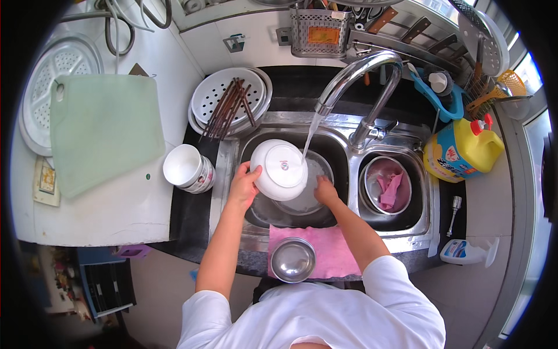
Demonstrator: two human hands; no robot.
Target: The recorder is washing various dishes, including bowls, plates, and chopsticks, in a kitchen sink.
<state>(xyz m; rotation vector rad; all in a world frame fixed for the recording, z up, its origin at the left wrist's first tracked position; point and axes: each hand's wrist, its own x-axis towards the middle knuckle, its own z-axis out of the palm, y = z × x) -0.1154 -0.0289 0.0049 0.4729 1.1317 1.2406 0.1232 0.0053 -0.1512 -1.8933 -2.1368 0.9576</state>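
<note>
My left hand [245, 183] grips the rim of a white ceramic dish [283, 183], its underside turned up towards me, over the left sink basin. Water [310, 135] runs from the chrome faucet [383, 65] onto the dish's right edge. My right hand [325, 191] is at the right side of a round pan or basin [324, 168] in the sink; its fingertips are partly hidden, so I cannot tell whether they hold anything. A steel bowl [293, 260] sits on a pink cloth [338, 255] at the sink's front edge.
Stacked bowls [183, 165] and a colander [213, 89] with chopsticks [231, 107] stand left. The right basin holds a steel pot [368, 187] with a pink rag [390, 190]. A yellow detergent jug [464, 148] and a spray bottle [462, 251] are at right, a green cutting board [107, 131] far left.
</note>
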